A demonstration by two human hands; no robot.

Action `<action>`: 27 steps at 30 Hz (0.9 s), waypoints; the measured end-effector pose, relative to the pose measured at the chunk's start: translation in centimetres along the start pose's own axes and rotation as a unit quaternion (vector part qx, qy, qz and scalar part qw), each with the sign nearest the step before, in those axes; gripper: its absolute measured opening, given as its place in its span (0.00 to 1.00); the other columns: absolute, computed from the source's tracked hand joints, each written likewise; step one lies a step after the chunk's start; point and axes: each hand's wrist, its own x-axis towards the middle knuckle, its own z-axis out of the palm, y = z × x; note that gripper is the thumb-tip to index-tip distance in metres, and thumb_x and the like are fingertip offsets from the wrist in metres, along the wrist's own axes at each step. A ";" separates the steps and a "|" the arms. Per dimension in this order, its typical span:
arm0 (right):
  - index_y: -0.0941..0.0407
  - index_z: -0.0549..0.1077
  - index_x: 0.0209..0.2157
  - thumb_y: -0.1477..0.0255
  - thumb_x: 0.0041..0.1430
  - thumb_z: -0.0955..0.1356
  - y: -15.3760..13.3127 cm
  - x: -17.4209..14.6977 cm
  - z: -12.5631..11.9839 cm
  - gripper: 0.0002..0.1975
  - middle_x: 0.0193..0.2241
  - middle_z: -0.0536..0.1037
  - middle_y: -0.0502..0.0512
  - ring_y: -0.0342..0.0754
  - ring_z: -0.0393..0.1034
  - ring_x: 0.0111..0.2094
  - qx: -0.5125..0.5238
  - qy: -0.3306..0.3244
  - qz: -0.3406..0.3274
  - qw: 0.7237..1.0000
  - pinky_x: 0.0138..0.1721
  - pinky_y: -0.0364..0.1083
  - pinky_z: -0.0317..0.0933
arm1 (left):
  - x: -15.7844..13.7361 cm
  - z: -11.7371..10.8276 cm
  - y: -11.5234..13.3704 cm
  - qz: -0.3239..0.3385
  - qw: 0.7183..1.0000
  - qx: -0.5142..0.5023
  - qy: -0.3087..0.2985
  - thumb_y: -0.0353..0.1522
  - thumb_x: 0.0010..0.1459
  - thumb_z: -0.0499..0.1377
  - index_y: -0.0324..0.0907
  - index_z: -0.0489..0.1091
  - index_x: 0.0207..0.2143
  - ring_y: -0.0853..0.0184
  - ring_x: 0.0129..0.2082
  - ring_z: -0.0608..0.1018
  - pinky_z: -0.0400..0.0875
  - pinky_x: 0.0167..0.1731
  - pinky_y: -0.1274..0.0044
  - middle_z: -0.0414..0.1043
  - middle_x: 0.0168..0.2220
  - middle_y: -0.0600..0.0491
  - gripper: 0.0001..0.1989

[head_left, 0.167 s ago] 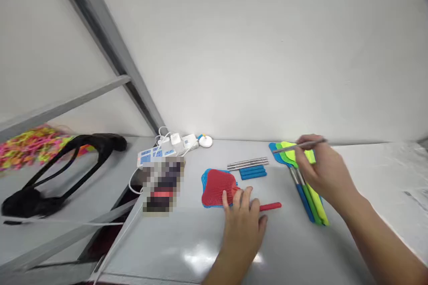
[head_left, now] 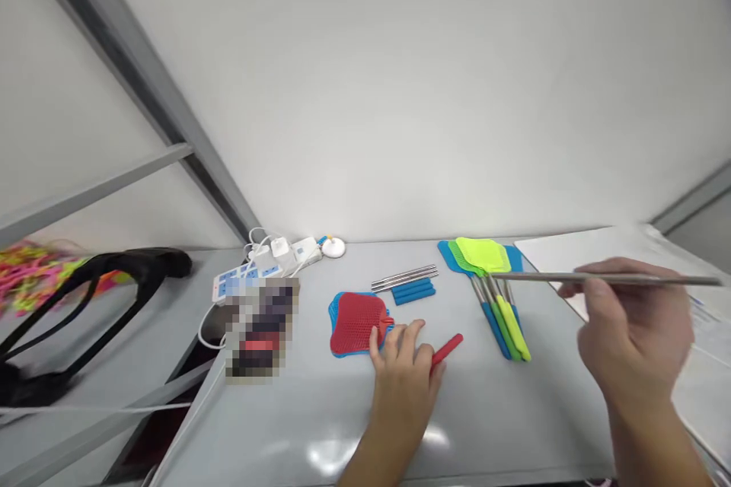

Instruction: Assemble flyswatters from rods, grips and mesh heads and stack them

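My right hand (head_left: pixel 633 335) is raised at the right and closed around a thin metal rod (head_left: pixel 542 277), held nearly level. Low over the table, my left hand (head_left: pixel 403 361) has its thumb and index finger at the near end of a red handle grip (head_left: pixel 448 348), pinching it. The left fingertips lie beside a red fly swatter head (head_left: pixel 359 322), which rests on a blue swatter head (head_left: pixel 335 310). Behind them are several metal rods (head_left: pixel 404 278) and several blue handle grips (head_left: pixel 414 291). Assembled fly swatters (head_left: pixel 484 255) in blue, green and yellow lie overlapped between my hands.
A power strip (head_left: pixel 227 285) with white chargers and cables stands at the back left. In front of it is a pixelated object (head_left: pixel 263 331). A black strap-like item (head_left: pixel 57 373) and colourful pieces (head_left: pixel 51 274) are further left, past a metal frame (head_left: pixel 103 186). White sheeting (head_left: pixel 576 251) covers the right side.
My right hand has moved right and nearer with the rod, away from above the swatters. The red grip has turned from level to slanted at my left hand. The view has shifted right.
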 end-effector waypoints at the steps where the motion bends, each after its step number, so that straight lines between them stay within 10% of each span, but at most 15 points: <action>1: 0.53 0.69 0.36 0.71 0.55 0.69 -0.3 -0.7 -0.8 0.06 0.27 0.72 0.51 0.48 0.67 0.25 0.036 0.053 0.014 0.998 0.28 0.49 0.61 | 0.0 -0.3 0.1 0.016 0.999 -0.037 0.014 0.31 0.56 0.64 0.44 0.70 0.31 0.54 0.48 0.72 0.51 0.56 0.48 0.74 0.50 0.51 0.04; 5: 0.54 0.69 0.34 0.73 0.54 0.68 -1.4 -4.4 -2.8 0.05 0.25 0.68 0.49 0.46 0.66 0.23 0.130 0.115 0.099 0.980 0.23 0.46 0.58 | -0.3 -1.9 0.5 0.045 0.975 -0.208 0.068 0.29 0.59 0.62 0.44 0.70 0.35 0.62 0.41 0.75 0.66 0.50 0.60 0.75 0.41 0.51 0.03; 13: 0.54 0.67 0.40 0.73 0.64 0.64 -3.3 -11.9 -5.0 0.03 0.27 0.70 0.48 0.42 0.66 0.24 0.234 -0.016 0.169 0.957 0.26 0.44 0.62 | -4.1 -4.2 3.7 -0.196 0.824 -0.506 0.165 0.39 0.67 0.52 0.43 0.65 0.37 0.70 0.22 0.72 0.72 0.29 0.75 0.67 0.22 0.59 0.10; 20: 0.52 0.65 0.40 0.72 0.66 0.61 -5.1 -13.0 -6.6 0.03 0.21 0.68 0.45 0.43 0.65 0.23 0.315 -0.016 0.228 0.921 0.23 0.42 0.62 | -7.2 -8.4 4.2 -0.064 0.942 -0.308 -0.119 0.37 0.64 0.57 0.44 0.73 0.39 0.70 0.30 0.71 0.64 0.31 0.79 0.72 0.31 0.55 0.08; 27: 0.51 0.64 0.40 0.70 0.67 0.61 -6.1 -14.9 -6.8 0.01 0.24 0.72 0.47 0.44 0.69 0.23 0.348 -0.128 0.225 0.901 0.24 0.45 0.65 | -9.7 -10.6 5.0 -0.045 0.967 -0.221 -0.117 0.36 0.66 0.55 0.45 0.73 0.41 0.70 0.29 0.70 0.62 0.31 0.80 0.69 0.29 0.56 0.08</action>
